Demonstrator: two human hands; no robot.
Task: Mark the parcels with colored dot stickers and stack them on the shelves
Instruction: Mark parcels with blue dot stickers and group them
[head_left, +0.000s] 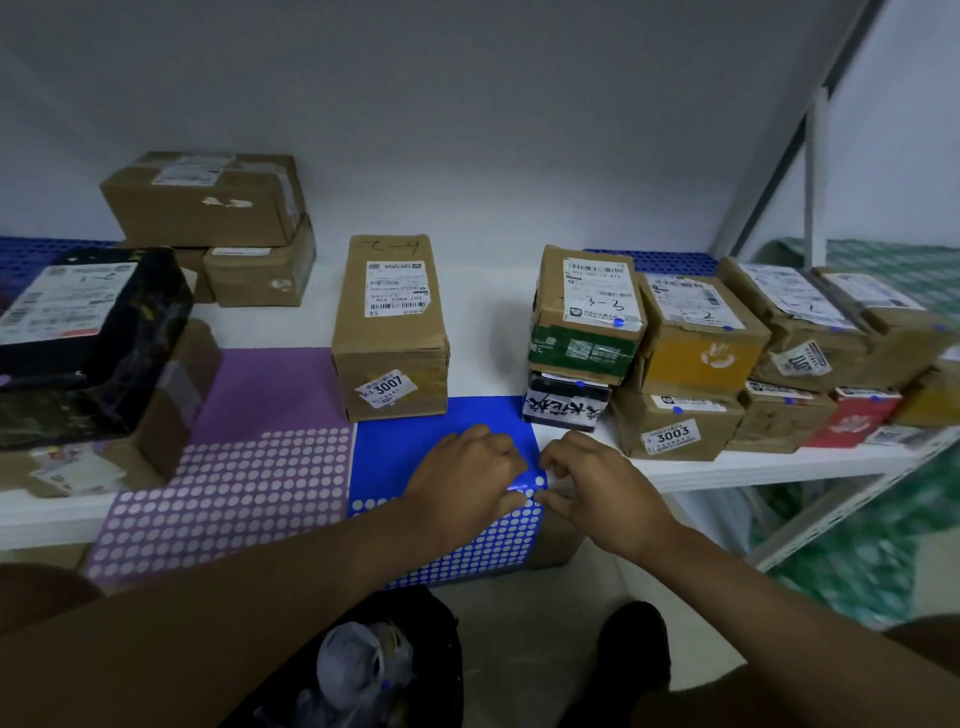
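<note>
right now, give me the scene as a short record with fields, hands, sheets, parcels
left hand: pressing on the blue sticker sheet
right hand: pinching at that sheet's right edge
purple sticker sheet: lies left of the blue one, untouched
parcel 3007: upright behind the sheets, no dot visible
parcel 3003: right stack, blue dot on it

Two hands are in view: the left hand (465, 475) and the right hand (597, 486)

Two sticker sheets lie on the shelf (753, 467): one purple sheet (234, 467) and one blue sheet (415, 447)

One tall brown box (389, 327) stands alone at centre

One black parcel (93, 332) sits at left; behind it three brown boxes (208, 202) can be counted

On the right, about nine parcels (696, 338) are stacked in two layers; the far end is blurred

One bin (374, 670) stands on the floor
</note>
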